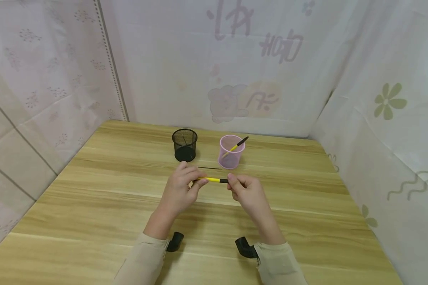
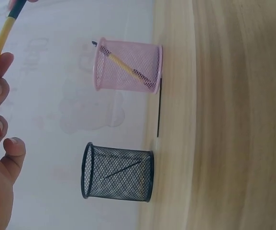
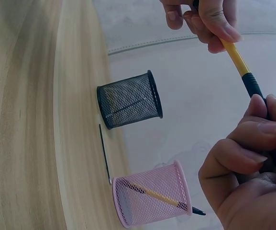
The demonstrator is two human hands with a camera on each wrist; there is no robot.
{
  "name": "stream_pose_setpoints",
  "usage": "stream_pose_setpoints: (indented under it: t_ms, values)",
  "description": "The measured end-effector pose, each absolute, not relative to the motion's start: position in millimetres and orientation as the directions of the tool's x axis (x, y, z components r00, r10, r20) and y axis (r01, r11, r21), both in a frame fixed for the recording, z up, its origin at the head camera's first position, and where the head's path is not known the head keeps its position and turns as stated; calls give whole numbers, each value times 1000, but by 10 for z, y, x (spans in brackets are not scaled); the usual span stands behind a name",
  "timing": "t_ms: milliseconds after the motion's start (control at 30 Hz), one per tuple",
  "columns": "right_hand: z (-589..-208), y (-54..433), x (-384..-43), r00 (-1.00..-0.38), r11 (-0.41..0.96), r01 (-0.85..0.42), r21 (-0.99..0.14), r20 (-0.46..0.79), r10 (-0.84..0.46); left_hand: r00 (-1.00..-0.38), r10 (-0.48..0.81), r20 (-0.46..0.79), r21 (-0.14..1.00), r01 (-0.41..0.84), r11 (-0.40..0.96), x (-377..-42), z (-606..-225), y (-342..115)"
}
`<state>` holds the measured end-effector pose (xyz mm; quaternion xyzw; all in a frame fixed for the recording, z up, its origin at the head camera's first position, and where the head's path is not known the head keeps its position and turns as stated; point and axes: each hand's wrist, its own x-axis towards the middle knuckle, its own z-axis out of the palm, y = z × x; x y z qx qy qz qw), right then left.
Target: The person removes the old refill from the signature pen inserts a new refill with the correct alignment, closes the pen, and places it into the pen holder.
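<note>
A yellow pen with black ends (image 1: 214,180) spans sideways between the two hands, above the table. My left hand (image 1: 181,187) pinches its yellow barrel between thumb and fingers. At the pen's black end, the thumb and curled fingers of my right hand (image 1: 249,190) grip it; the tip is hidden in that hand. Just beyond the hands, a thin dark rod like a pen refill (image 3: 104,154) lies on the table. Behind it stand a black mesh cup (image 2: 118,172) holding a similar thin rod, and a pink mesh cup (image 1: 230,160) with another yellow and black pen (image 3: 161,196) leaning inside.
The wood-grain table (image 1: 110,206) reaches back to a printed cloth (image 1: 157,71), with more cloth hanging at both sides. A short black fitting (image 1: 176,241) sticks out at the left cuff, and a similar black fitting (image 1: 245,247) at the right.
</note>
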<state>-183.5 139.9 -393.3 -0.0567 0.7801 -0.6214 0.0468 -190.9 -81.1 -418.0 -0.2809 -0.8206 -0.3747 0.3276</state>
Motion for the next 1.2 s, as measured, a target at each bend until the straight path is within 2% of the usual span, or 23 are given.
stream_pose_setpoints:
  t_ms: [333, 633, 1067, 1200]
  values:
    - [-3967, 1361, -1750, -992, 251, -105, -962, 84, -93, -656, 210, 725, 478, 699, 532, -1867, -4202, -819]
    - [-3925, 1322, -1737, -983, 386, -180, -905, 157, -91, -753, 166, 637, 555, 597, 578, -1857, -4195, -829]
    - [-3962, 1312, -1731, -987, 344, -124, -931, 79, -144, -785, 153, 600, 563, 550, 617, -1804, -4189, -891]
    - [-3945, 1326, -1731, -986, 350, -104, -931, 51, -160, -775, 149, 614, 555, 558, 616, -1801, -4189, -906]
